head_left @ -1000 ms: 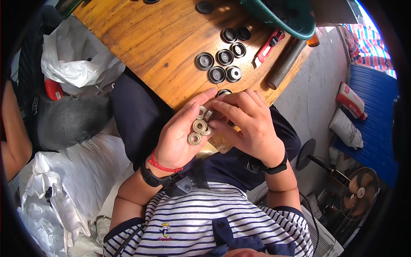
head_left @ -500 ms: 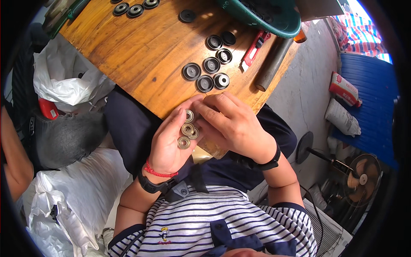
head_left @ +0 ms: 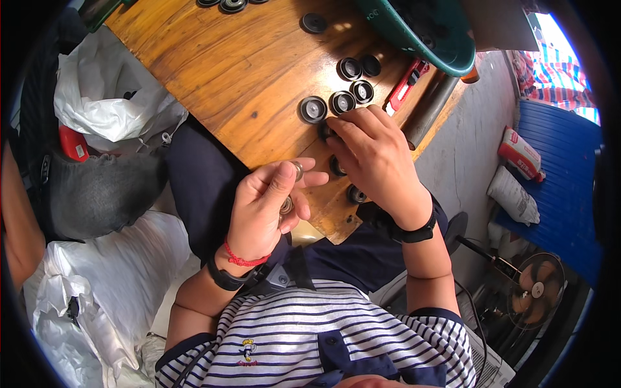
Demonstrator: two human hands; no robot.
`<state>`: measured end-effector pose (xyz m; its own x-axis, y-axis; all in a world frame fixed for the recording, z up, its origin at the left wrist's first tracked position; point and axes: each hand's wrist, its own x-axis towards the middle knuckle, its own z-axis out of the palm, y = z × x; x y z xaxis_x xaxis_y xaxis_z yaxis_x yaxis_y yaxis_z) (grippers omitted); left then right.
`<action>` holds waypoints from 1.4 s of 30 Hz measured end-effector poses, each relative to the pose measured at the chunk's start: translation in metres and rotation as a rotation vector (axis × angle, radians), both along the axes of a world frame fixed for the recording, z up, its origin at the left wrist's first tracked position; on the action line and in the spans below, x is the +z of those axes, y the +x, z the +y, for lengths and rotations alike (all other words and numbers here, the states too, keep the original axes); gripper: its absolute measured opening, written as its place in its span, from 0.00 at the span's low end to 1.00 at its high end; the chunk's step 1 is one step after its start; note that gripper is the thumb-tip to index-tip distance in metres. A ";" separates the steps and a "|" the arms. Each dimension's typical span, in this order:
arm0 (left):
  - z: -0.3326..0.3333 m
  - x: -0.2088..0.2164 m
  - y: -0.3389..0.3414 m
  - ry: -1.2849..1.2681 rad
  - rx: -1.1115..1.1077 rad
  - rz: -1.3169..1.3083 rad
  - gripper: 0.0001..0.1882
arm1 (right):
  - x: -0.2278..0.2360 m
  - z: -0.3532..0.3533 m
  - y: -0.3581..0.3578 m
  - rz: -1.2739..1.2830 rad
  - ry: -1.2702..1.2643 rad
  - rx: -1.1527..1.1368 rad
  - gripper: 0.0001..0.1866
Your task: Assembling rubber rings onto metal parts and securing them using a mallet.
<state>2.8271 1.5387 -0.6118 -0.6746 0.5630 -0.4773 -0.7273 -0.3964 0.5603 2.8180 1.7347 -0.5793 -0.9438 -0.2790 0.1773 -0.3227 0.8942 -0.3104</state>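
We've our L hand (head_left: pixel 262 204) half-curled round shiny, ring-shaped metal bearings (head_left: pixel 297 171) by the worktop's (head_left: pixel 220 97) near edge; our R hand (head_left: pixel 380 152) bends its fingers over a dull blk cup (head_left: pixel 326 131) on it, can't tell if gripped. Nearby cups (head_left: pixel 314 110): blk, round, rimmed.

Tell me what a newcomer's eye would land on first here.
Probably the left grip, holding shiny metal rings by the near edge of the wooden table, and the right grip, over black round caps. Next, the green basin at the table's far right, with a red cutter lying just nearer. The blue ribbed sheet at right stands out too.
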 end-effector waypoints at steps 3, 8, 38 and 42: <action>0.000 0.000 0.000 -0.021 -0.016 0.022 0.21 | -0.006 0.001 0.004 0.016 -0.007 -0.019 0.13; 0.004 0.002 -0.002 -0.150 -0.082 0.198 0.19 | 0.013 -0.004 0.008 0.024 -0.139 0.009 0.20; 0.000 0.001 -0.010 -0.120 -0.062 0.228 0.20 | -0.009 0.001 -0.026 0.042 -0.086 -0.047 0.15; 0.001 0.002 -0.009 -0.112 -0.045 0.203 0.19 | -0.014 -0.002 -0.026 0.053 -0.098 -0.038 0.15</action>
